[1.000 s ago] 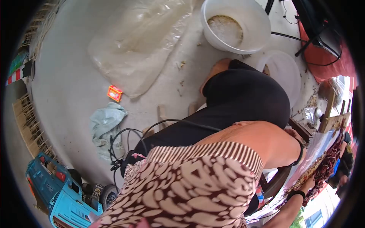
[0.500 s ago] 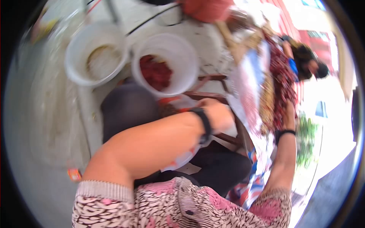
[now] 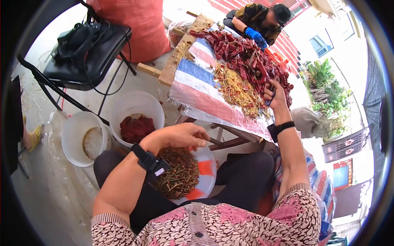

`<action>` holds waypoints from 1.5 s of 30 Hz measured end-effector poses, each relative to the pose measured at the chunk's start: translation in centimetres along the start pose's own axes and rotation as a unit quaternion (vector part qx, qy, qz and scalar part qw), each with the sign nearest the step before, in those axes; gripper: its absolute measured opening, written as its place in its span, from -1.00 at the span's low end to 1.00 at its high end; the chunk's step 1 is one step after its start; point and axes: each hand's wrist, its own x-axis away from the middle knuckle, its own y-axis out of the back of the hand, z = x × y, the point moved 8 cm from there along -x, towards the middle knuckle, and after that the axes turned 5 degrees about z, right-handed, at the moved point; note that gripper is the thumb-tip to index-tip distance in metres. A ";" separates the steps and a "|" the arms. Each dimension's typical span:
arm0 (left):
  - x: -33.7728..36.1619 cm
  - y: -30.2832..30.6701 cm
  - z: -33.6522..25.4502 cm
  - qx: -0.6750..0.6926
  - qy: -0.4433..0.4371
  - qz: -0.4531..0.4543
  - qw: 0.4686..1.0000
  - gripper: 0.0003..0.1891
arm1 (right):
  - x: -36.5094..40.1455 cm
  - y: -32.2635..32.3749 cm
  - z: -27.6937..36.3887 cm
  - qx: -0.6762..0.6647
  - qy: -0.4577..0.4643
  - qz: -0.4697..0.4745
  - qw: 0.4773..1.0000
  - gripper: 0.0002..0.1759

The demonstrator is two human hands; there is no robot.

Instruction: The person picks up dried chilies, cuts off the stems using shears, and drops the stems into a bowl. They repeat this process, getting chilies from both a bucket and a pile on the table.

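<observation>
My left hand (image 3: 180,134) hangs above a white and orange basin (image 3: 208,168) in my lap. Its fingers are loosely bent and apart, with nothing seen in them. The basin holds a heap of dry stems and chili bits (image 3: 178,174). At the table's near right side, my right hand (image 3: 277,96) is closed round a small dark-handled tool (image 3: 269,98), possibly scissors; its working end cannot be made out. Just beyond that hand lies a long pile of dried red chilies (image 3: 240,53), with yellow seeds (image 3: 236,90) scattered in front.
A striped woven sheet (image 3: 195,88) covers the table. Two white buckets stand left, one with red chili pieces (image 3: 137,128), the other a pale bucket (image 3: 67,143). A black chair (image 3: 82,69) and red sack (image 3: 135,33) stand behind. A blue-gloved co-worker (image 3: 256,37) sits across.
The view has swung right and sharpened, bringing the table nearer the middle. My left hand has moved left relative to my lap, uncovering the basin. My right hand stays by the chilies.
</observation>
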 end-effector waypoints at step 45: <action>-0.4 -2.3 -4.1 -0.324 -0.185 -0.406 0.834 -0.75 | 20.1 -13.6 -14.0 0.250 0.296 -0.055 0.920 -0.87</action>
